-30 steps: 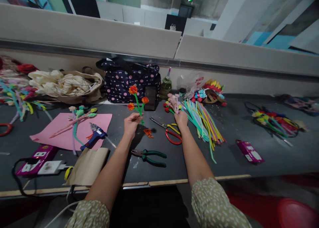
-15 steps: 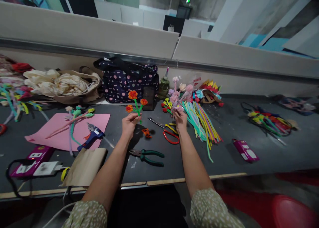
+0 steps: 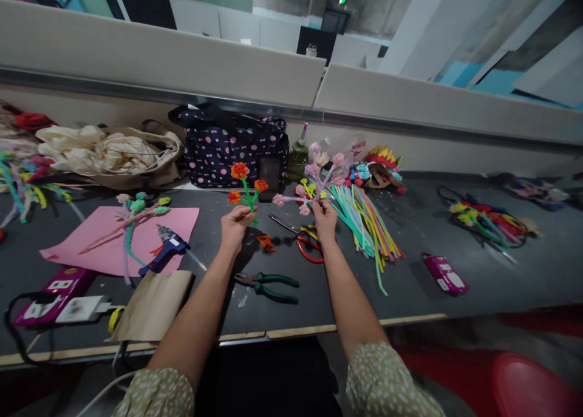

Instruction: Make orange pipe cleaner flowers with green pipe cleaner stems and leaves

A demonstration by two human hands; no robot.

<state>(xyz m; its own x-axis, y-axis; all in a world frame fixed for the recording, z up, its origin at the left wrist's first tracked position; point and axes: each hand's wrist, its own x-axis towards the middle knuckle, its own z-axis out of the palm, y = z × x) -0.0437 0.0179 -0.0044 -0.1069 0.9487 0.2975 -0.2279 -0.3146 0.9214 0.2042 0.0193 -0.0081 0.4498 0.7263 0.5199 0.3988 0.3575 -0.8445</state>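
My left hand (image 3: 235, 224) pinches the green stem of an orange pipe-cleaner flower sprig (image 3: 246, 189), held upright above the table. In my right hand (image 3: 325, 221) is a branching pink pipe-cleaner flower sprig (image 3: 322, 180), its buds spreading left and up. Between the hands, red-handled scissors (image 3: 311, 250) lie partly behind my right hand. A loose orange pipe-cleaner piece (image 3: 265, 243) rests on the table below the orange flowers. Nearer me are green-handled pliers (image 3: 268, 285). A bundle of coloured pipe cleaners (image 3: 367, 223) fans out right of my right hand.
On the left lie a pink sheet (image 3: 86, 238) with pipe-cleaner flowers, a blue glue gun (image 3: 166, 252) and a purple power strip (image 3: 59, 292). A dotted dark bag (image 3: 232, 147) and a green bottle (image 3: 298, 159) stand behind. A purple box (image 3: 445, 274) sits at right.
The pink sprig has turned in my right hand, and its branches now spread out to the left. My left hand keeps hold of the orange sprig. The view has shifted slightly.
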